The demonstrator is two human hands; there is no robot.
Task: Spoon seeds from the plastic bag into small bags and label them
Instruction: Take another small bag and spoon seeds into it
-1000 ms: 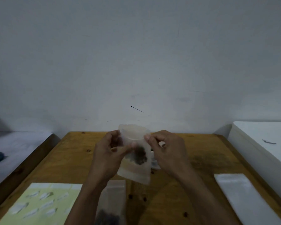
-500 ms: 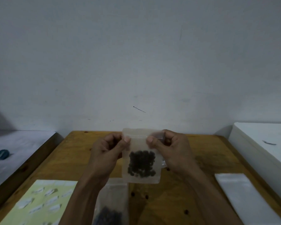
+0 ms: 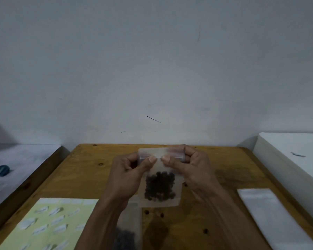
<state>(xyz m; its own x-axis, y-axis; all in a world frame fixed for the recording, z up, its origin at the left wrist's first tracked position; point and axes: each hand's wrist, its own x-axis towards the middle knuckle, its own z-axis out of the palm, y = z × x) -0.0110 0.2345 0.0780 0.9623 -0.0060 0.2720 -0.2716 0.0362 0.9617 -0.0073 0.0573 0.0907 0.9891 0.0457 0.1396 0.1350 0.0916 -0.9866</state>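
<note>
A small clear bag (image 3: 160,201) holding a clump of dark seeds hangs upright above the wooden table (image 3: 76,179). My left hand (image 3: 126,175) pinches the bag's top strip on the left, thumb in front. My right hand (image 3: 188,168) pinches the same strip on the right, and the two thumbs nearly touch at the middle. Below my left forearm lies the larger plastic bag (image 3: 132,230) with dark seeds inside, partly hidden by the arm. A pale yellow sheet of white labels (image 3: 49,224) lies at the front left.
A stack of flat clear bags (image 3: 271,217) lies at the front right. A white block (image 3: 296,159) borders the table on the right. On the lower grey surface to the left lies a small dark blue round object (image 3: 1,170). A plain wall stands behind.
The small bag went from tilted with its mouth open to upright and flat. Both hands moved up to its top strip and now pinch it with thumbs close together.
</note>
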